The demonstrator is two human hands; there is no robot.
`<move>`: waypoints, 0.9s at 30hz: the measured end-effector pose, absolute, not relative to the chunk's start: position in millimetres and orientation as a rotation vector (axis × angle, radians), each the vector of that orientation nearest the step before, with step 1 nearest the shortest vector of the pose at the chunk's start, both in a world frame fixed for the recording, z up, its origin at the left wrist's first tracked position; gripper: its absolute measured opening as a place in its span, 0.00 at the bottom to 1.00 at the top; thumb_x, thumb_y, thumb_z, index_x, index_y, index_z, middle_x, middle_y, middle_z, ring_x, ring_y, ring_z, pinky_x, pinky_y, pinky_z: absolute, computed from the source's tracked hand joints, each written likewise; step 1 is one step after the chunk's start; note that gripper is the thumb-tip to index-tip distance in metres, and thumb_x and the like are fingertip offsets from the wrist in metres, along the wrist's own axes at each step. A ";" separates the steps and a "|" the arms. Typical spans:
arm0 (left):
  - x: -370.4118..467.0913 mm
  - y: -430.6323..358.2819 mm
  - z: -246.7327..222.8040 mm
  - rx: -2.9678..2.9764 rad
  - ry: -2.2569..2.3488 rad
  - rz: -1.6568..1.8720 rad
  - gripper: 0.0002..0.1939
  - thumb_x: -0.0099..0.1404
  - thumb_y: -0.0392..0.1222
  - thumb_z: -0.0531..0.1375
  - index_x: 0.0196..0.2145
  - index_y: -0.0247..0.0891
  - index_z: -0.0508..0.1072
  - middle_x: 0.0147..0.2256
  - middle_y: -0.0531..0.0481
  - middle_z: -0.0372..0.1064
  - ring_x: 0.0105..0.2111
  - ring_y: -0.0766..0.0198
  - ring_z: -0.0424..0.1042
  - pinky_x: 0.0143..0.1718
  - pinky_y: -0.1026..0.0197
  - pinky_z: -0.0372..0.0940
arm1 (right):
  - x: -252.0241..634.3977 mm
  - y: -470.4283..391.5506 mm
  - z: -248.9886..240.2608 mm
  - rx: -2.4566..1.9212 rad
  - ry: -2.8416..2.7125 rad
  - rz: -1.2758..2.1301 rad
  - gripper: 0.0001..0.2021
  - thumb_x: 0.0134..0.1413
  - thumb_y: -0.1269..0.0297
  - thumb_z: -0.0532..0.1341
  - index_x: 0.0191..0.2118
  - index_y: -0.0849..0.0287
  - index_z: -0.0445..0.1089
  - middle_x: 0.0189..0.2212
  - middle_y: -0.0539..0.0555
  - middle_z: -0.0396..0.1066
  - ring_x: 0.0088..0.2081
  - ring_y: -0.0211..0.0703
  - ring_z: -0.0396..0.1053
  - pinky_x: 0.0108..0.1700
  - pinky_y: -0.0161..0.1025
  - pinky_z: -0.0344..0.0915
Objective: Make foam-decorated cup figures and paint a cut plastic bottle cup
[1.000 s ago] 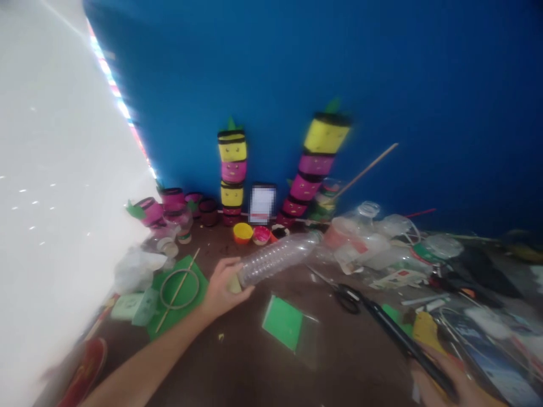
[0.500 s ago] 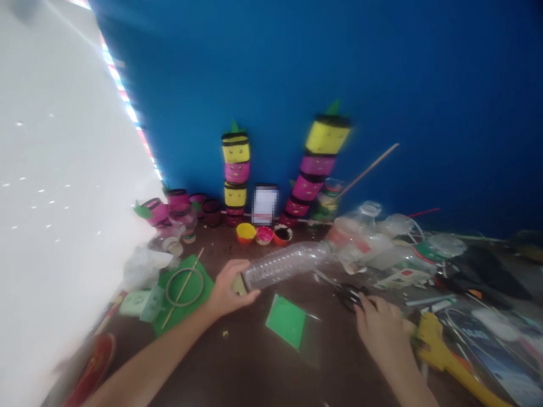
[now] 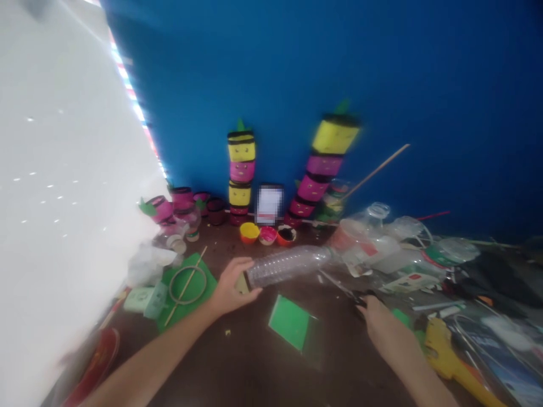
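My left hand (image 3: 235, 288) grips the base end of a clear ribbed plastic bottle (image 3: 288, 265), which lies on its side with its far end toward the right. Scissors (image 3: 339, 284) with dark handles point up and left, their blades near the bottle; my right hand (image 3: 379, 319) has its fingers closed round the handles. Between the hands, nearer the front, a green sheet (image 3: 289, 322) in clear plastic lies on the brown table (image 3: 254, 367).
Clear bottles (image 3: 373, 243) crowd the right, with a yellow glue gun (image 3: 443, 350) in front. Paint cups (image 3: 249, 232), a phone-like screen (image 3: 269, 203) and decorated stacks (image 3: 241, 169) line the blue wall. A ring (image 3: 188, 285) lies on green sheets at left.
My right hand has closed round the scissors' handles, and the scissors have shifted slightly. My left hand still holds the bottle. The whole view has moved a little.
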State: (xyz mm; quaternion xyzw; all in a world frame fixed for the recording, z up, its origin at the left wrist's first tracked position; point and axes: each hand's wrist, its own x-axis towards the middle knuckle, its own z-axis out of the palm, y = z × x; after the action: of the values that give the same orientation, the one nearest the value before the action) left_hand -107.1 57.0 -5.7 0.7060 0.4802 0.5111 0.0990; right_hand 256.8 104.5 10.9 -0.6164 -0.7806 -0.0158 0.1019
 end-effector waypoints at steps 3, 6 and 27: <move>-107.1 57.9 -7.9 2.090 1.459 1.458 0.27 0.52 0.41 0.65 0.50 0.40 0.63 0.49 0.42 0.62 0.49 0.57 0.66 0.50 0.52 0.64 | 266.3 86.8 21.4 -1.902 -2.068 0.325 0.11 0.50 0.55 0.53 0.32 0.57 0.64 0.25 0.61 0.72 0.28 0.55 0.71 0.28 0.45 0.64; -107.0 58.7 -10.5 2.123 1.473 1.389 0.26 0.53 0.40 0.64 0.49 0.41 0.63 0.50 0.42 0.60 0.50 0.57 0.64 0.51 0.51 0.63 | 258.8 70.8 30.0 -1.798 -1.792 0.873 0.20 0.39 0.44 0.60 0.31 0.56 0.64 0.27 0.59 0.72 0.29 0.51 0.71 0.30 0.42 0.65; -109.3 61.2 -10.1 2.253 1.383 1.297 0.22 0.53 0.37 0.63 0.46 0.41 0.64 0.49 0.43 0.61 0.50 0.56 0.63 0.50 0.51 0.63 | 153.9 69.5 50.3 -1.589 -1.375 1.972 0.28 0.36 0.32 0.57 0.21 0.57 0.60 0.10 0.44 0.54 0.17 0.33 0.60 0.16 0.29 0.46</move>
State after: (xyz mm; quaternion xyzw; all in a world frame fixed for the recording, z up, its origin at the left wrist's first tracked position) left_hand -109.3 61.2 -10.1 0.7614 0.4674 0.4383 0.0984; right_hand 153.9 69.5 50.3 -0.5466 -0.4733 0.6785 0.1296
